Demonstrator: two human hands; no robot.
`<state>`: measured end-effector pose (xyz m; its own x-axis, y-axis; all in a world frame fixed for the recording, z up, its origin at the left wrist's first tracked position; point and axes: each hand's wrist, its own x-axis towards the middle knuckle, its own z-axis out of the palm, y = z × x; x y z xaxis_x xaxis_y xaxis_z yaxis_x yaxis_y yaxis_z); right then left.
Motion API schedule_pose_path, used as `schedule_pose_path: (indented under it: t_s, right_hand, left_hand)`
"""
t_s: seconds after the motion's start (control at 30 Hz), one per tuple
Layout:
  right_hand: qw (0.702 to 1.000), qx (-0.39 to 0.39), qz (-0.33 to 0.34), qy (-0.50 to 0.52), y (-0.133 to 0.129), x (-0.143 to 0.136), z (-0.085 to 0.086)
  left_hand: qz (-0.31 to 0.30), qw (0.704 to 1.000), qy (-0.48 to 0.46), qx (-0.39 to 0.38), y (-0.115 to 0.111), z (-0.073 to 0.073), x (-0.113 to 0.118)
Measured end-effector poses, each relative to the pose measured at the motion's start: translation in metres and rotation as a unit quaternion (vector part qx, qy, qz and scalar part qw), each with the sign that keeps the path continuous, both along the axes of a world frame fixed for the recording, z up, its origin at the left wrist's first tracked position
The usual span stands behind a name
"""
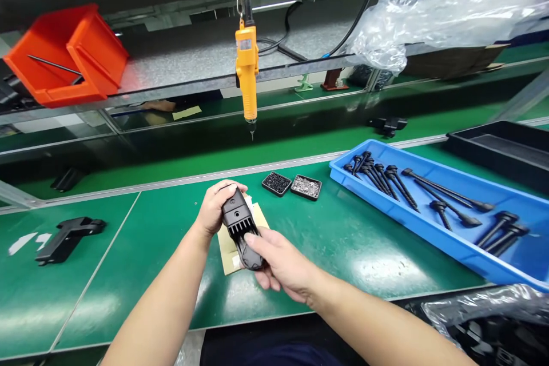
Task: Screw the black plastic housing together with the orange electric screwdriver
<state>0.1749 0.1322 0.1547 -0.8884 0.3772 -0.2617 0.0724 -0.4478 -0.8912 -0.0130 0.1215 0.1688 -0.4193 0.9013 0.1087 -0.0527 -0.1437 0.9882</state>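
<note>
A black plastic housing [237,213] with a ribbed, slotted middle is held between both hands above the green bench. My left hand [213,206] wraps around its upper end. At the lower end, my right hand [278,260] grips it, with the thumb on the face near the slots and the fingers underneath. Beneath the housing lies a yellowish paper sheet [229,251], partly covered by it and the hands. Just beyond, to the right, sit a small black tray of dark screws [277,183] and another tray of silvery small parts [306,187].
An orange electric screwdriver [246,68] hangs over the bench. On the right stands a blue tray [386,211] with several black threaded rods. Another black housing [71,238] lies on the left. A metal shelf above bears an orange bin [92,57] and clear plastic bags [412,23].
</note>
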Motion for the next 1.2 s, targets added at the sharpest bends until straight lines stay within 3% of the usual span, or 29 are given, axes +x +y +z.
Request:
schedule_pose_path:
  t_s: [0.13, 0.2, 0.27, 0.3, 0.33, 0.4, 0.5, 0.57, 0.7, 0.87, 1.03, 1.2]
  right_hand:
    - [0.999, 0.031, 0.032, -0.005, 0.016, -0.004, 0.007]
    - [0.989, 0.133, 0.035, -0.049, 0.034, -0.006, 0.008]
    - [0.936, 0.316, -0.007, -0.153, 0.064, -0.008, 0.008]
    - [0.881, 0.417, -0.042, -0.217, 0.082, -0.008, 0.007]
    - [0.835, 0.477, -0.073, -0.264, 0.102, -0.008, 0.005]
    - [0.776, 0.531, -0.093, -0.326, 0.142, -0.008, -0.002]
    - [0.716, 0.574, -0.061, -0.392, 0.185, -0.011, -0.017]
    - [0.689, 0.593, -0.024, -0.416, 0.199, -0.017, -0.028]
    - [0.654, 0.621, 0.03, -0.432, 0.204, -0.038, -0.042]
    - [0.633, 0.632, 0.057, -0.443, 0.208, -0.052, -0.044]
    - [0.606, 0.618, 0.056, -0.498, 0.235, -0.031, -0.035]
    - [0.571, 0.594, 0.103, -0.557, 0.249, 0.0, -0.035]
  left_hand:
    - [-0.025, 0.993, -0.112, -0.041, 0.008, -0.002, -0.004]
    - [-0.049, 0.986, -0.14, -0.072, 0.012, -0.002, -0.007]
    - [-0.072, 0.984, -0.143, -0.084, 0.014, -0.002, -0.01]
    - [-0.078, 0.984, -0.14, -0.079, 0.015, -0.002, -0.011]
    - [-0.079, 0.985, -0.136, -0.07, 0.015, -0.003, -0.012]
    - [-0.088, 0.986, -0.13, -0.057, 0.016, -0.005, -0.011]
    - [-0.132, 0.982, -0.126, -0.05, 0.021, -0.008, -0.004]
    - [-0.167, 0.977, -0.122, -0.046, 0.025, -0.009, 0.002]
    - [-0.188, 0.975, -0.114, -0.04, 0.03, -0.009, 0.008]
    - [-0.178, 0.975, -0.124, -0.043, 0.029, -0.009, 0.008]
    - [-0.177, 0.973, -0.136, -0.047, 0.029, -0.009, 0.009]
    - [-0.18, 0.972, -0.141, -0.054, 0.028, -0.009, 0.01]
